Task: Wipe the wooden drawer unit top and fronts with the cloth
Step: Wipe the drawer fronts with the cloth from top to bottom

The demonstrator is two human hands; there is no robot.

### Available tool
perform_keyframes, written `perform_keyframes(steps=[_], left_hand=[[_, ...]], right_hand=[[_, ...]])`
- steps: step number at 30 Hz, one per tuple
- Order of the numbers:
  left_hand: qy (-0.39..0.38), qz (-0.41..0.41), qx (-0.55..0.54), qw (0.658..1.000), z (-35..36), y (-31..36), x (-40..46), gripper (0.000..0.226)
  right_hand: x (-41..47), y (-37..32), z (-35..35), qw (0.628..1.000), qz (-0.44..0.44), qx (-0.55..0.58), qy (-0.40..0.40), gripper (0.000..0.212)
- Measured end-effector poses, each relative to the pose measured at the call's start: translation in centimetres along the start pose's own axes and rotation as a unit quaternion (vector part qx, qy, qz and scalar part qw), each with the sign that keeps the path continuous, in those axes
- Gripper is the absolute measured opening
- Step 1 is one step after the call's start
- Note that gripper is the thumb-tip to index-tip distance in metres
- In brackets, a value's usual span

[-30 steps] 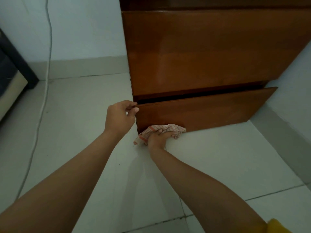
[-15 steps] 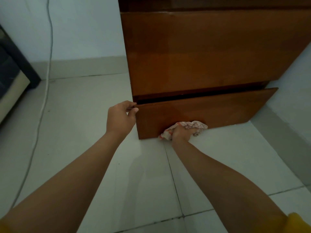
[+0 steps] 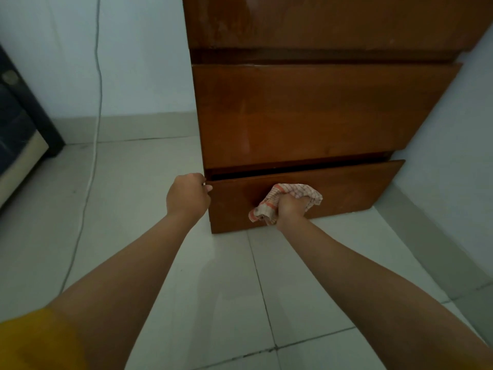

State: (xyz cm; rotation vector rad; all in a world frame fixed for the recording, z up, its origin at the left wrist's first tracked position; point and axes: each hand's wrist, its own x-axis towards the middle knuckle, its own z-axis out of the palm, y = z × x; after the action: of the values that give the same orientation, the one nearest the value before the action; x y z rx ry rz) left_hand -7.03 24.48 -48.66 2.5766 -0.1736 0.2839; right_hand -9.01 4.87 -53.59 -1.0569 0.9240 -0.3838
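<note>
Looks like the tail end: right hand (image 3: 289, 209) has its fingers clamped on the cloth (image 3: 288, 198), pressed to the bottom drawer (image 3: 346, 188) front, mid-left. Left hand (image 3: 188, 194) fingers curled on that drawer's corner. Right half probably still needs wiping; can't see the top.

Glossy reddish-brown wood drawer unit (image 3: 320, 116), scuffed near its top, soft woven checked cloth (image 3: 296, 194), smooth pale floor tiles (image 3: 213, 289) with faint sheen, matt painted wall (image 3: 138, 54)
</note>
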Motion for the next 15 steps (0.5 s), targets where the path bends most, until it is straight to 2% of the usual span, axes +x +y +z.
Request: perform_keyframes(steps=[8, 15], left_hand=[[0.033, 0.002, -0.042, 0.999, 0.4, 0.5, 0.2, 0.028], [0.077, -0.020, -0.098, 0.992, 1.8, 0.2, 1.2, 0.019]], right_hand=[[0.5, 0.1, 0.0, 1.000, 0.017, -0.011, -0.018, 0.046], [2.2, 0.6, 1.3, 1.000, 0.007, -0.021, -0.020, 0.049]])
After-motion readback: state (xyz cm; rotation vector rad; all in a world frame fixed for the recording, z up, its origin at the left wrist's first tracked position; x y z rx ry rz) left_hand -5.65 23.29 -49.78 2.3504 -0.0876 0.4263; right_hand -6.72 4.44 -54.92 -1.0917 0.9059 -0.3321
